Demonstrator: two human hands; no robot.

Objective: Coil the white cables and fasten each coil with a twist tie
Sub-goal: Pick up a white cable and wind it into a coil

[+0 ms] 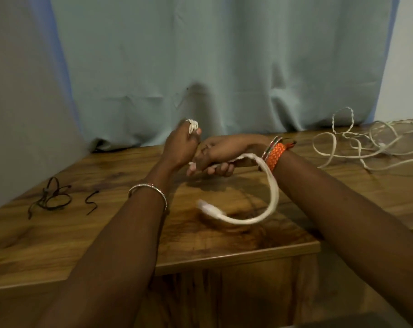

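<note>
Above the middle of the wooden table [59, 235], my left hand [180, 147] grips a small bundle of white cable loops [193, 125] that stick out above its fingers. Close beside it, my right hand [221, 155] is curled round the same white cable. From the right hand a loose tail of the white cable [270, 200] swings down past my wrist and curves left, blurred, to a plug end [206, 205] just above the table. A tangle of loose white cables [375, 143] lies at the back right. Dark twist ties [51, 197] lie at the left.
A pale blue curtain [224, 67] hangs behind the table's far edge. The table's front edge runs below my forearms, stepping further out on the left. One bent dark tie [92, 202] lies apart from the others.
</note>
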